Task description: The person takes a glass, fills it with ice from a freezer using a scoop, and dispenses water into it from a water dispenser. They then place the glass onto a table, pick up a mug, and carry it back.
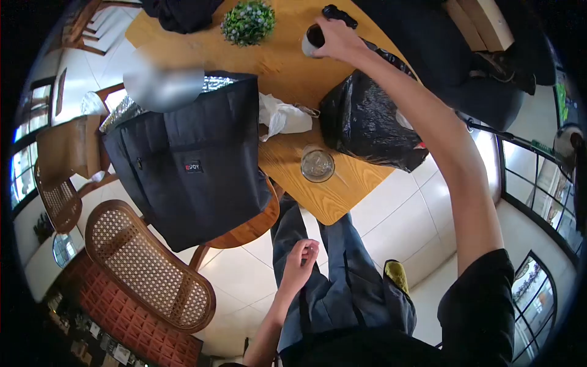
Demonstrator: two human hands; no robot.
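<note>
My right hand [337,40] reaches to the far side of the wooden table [275,67]. Its fingers are wrapped round a pale cup [307,48] with a dark inside; whether that is drink I cannot tell. Just beyond it lies a small black object [340,16]. My left hand [301,262] hovers over my lap, fingers curled in, with nothing visible in them. Nearer to me a clear glass [317,164] stands by the table corner. Under my right forearm sits a stuffed black plastic bag [373,116], and left of it a crumpled white plastic bag [284,118].
A large black insulated bag [202,147] with silver lining rests on a wooden chair [254,223], left of the table. A potted plant [247,23] and dark cloth [180,13] are at the back. A cane-backed chair [147,263] stands lower left. A pale blur covers part of the bag's opening.
</note>
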